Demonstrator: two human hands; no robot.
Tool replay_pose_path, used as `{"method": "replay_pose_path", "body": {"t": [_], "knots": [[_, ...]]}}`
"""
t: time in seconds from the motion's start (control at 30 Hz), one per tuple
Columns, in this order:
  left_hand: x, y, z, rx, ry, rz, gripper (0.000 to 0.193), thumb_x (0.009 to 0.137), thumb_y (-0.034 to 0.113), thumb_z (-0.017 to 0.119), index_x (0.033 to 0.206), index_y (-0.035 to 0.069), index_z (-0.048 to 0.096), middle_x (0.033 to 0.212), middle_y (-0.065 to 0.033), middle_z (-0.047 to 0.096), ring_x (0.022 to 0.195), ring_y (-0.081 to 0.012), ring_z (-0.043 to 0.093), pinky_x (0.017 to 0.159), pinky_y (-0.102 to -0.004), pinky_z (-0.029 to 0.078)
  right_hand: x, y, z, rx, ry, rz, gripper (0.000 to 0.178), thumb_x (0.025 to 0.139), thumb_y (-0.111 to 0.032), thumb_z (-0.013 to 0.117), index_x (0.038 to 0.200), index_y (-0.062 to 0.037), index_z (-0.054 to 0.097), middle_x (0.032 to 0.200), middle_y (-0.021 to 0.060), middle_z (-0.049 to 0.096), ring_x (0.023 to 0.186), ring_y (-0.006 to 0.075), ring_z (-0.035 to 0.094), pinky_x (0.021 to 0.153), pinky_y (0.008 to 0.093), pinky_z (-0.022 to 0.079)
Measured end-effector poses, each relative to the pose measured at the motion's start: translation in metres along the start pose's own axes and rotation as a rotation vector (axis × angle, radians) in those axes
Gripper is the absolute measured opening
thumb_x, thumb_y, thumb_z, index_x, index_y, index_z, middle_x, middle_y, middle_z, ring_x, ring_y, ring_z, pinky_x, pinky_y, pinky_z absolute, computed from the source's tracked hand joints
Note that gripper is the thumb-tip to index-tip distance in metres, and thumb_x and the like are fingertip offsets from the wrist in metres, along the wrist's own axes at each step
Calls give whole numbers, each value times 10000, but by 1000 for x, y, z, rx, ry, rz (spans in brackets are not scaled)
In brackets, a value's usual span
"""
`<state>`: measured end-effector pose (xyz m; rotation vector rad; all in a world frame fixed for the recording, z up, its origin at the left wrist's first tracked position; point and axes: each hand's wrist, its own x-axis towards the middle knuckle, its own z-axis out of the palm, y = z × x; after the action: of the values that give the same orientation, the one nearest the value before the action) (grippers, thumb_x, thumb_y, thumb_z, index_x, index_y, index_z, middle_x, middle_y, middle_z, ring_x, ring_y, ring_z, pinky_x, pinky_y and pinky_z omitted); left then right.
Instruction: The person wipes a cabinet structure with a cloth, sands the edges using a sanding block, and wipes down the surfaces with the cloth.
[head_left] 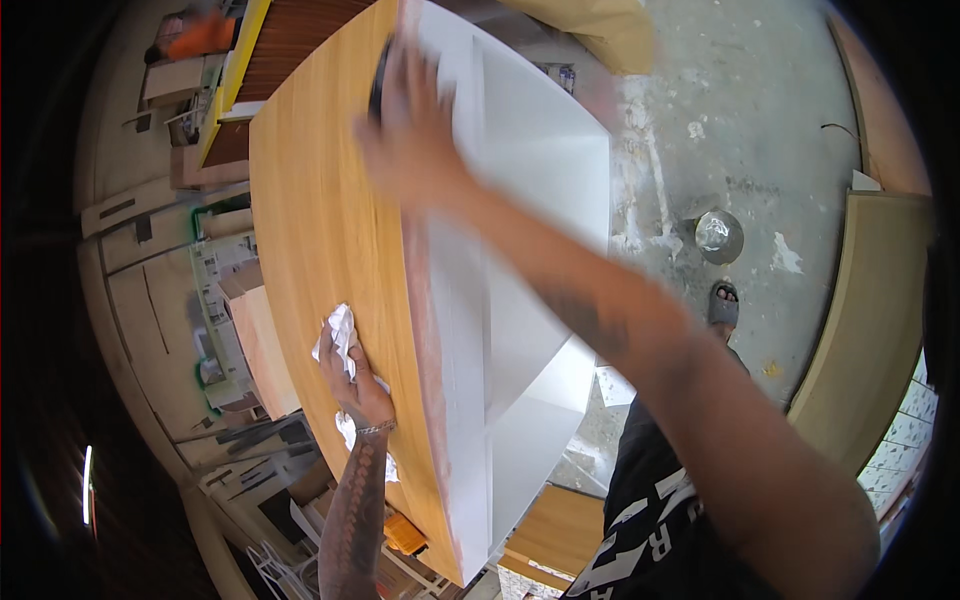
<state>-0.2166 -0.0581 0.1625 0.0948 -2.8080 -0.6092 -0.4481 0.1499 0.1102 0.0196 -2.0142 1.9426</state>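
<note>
Strip [425,330]: pinkish, runs along the seam where the wood panel [310,200] meets the white cabinet [545,140]; bowed in my wide view.
Panel's left edge: boards [265,345] close alongside midway; brown slats [295,50] with a yellow border near the top.
Room, right side: grey floor [760,130] spreads between cabinet and a long tan board [865,310]; on it I note a sandalled foot [722,305] and a can [718,235].
Panel vs hands: beneath both, reaching past the left hand on either side.
Right hand [410,130]: at the panel's far end, over the strip, arm crossing above the cabinet. Motion-blurred; fingers look spread. A dark block [378,85] shows at its left side; I cannot tell whether it is gripped.
Left hand [358,385]: nearer end, resting on the panel, left of the strip. Fingers bunched on a crumpled white wad [340,330]; cloth or paper, I cannot tell. White scraps [345,428] by the wrist.
Cabinet: white inner walls, a corner visible below the right forearm.
Can: round, silvery and shiny in the middle; contents unreadable from here.
Orange piece [405,535]: beside the panel's near end, right of the left forearm.
</note>
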Motion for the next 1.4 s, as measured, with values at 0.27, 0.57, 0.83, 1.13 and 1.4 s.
{"method": "replay_pose_path", "body": {"t": [0.27, 0.57, 0.83, 1.13, 1.4], "knots": [[0, -7, -10, 86, -15, 25, 435, 1091, 187, 464, 1442, -67, 483, 1495, -165, 470, 1364, -279, 477, 1148, -411, 367, -30, 3, 15, -28, -25, -38, 858, 1015, -357, 511, 1570, 115, 57, 1644, 331, 58, 1522, 521, 68, 1207, 662, 129], [0, -7, 0, 39, -15, 33, 440, 1091, 181, 453, 1456, -65, 461, 1490, -166, 471, 1369, -273, 469, 1148, -409, 367, 13, 2, 0, -94, 12, -44, 831, 1017, -387, 487, 1594, 50, 78, 1673, 275, 33, 1538, 481, 64, 1204, 664, 114], [-1, -9, -13, 160, -18, 59, 434, 1083, 162, 463, 1458, -58, 464, 1470, -169, 489, 1348, -278, 489, 1139, -403, 373, -59, -19, 14, -13, -44, -75, 824, 1007, -340, 514, 1569, 106, 109, 1651, 324, 38, 1515, 540, 67, 1200, 671, 126], [9, 7, 6, 82, -11, 81, 407, 1071, 124, 464, 1433, -57, 502, 1470, -167, 493, 1341, -282, 492, 1139, -408, 369, 56, 19, -4, -82, 115, -51, 833, 1001, -368, 503, 1576, 72, 91, 1639, 305, 141, 1493, 543, 132, 1198, 668, 144], [-3, -9, -13, 173, 6, 18, 380, 1047, 132, 516, 1381, -46, 550, 1520, -182, 479, 1410, -362, 425, 1172, -464, 318, -89, -20, 15, 16, -77, -22, 879, 965, -279, 583, 1578, 99, 80, 1645, 336, 57, 1521, 530, 68, 1197, 671, 143]]}}
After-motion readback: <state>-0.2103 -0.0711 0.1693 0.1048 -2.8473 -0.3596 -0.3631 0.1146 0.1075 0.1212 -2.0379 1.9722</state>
